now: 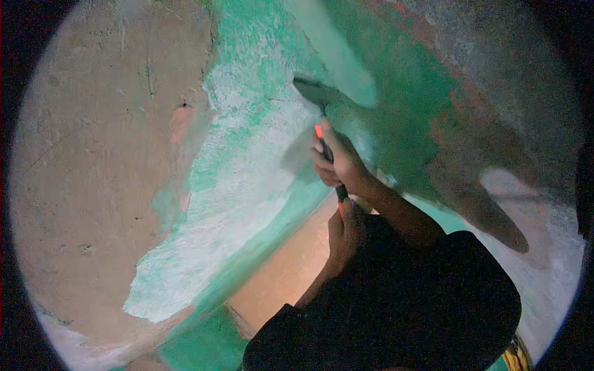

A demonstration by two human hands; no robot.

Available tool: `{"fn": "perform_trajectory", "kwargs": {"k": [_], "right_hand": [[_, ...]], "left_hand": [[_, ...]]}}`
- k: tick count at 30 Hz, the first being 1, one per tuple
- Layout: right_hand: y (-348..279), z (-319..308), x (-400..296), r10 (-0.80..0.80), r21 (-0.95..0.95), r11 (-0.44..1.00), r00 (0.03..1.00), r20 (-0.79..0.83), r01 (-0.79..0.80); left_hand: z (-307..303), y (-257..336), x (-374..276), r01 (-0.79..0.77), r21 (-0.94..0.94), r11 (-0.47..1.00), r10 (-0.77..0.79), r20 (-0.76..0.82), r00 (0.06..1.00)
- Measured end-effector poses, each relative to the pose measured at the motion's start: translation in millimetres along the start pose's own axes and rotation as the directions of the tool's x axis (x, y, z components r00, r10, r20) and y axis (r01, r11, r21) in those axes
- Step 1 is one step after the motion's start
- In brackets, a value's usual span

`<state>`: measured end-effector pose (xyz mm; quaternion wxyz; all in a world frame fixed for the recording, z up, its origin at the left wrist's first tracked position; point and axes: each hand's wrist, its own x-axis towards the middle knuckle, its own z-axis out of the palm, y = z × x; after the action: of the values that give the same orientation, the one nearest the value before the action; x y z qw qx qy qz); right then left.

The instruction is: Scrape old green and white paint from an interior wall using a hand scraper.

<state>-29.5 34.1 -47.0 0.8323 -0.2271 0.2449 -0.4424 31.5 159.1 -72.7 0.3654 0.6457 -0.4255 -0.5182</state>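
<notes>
A long-handled scraper with a broad dark blade and orange accents on its handle slants up and to the left. Around the upper part of its handle my right hand is closed, the thumb lying along it towards the blade. Lower down, my left hand grips the handle's end. Under and beside the blade is a green painted surface, worn to whitish streaks over a wide patch. Whether the blade's edge touches the surface cannot be made out.
To the left spreads a brownish bare area with scratches and small pits. A tan strip runs diagonally beside a green band. Dark shadows fall across the green on the right. Some yellow fabric shows at the lower right.
</notes>
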Motion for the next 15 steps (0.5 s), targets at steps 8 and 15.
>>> {"fn": "perform_trajectory", "kwargs": {"k": [8,15], "right_hand": [[-4.4,-11.5,5.5,-0.057,-0.048,0.997,0.998,-0.001,0.057],[-15.9,-4.8,8.6,-0.089,-0.036,0.995,0.996,0.015,0.089]], "left_hand": [[3.6,4.4,6.8,0.029,-0.111,0.993,-0.022,0.057,0.998],[-7.0,-0.3,14.3,0.055,-0.189,0.98,-0.03,0.13,0.991]]}}
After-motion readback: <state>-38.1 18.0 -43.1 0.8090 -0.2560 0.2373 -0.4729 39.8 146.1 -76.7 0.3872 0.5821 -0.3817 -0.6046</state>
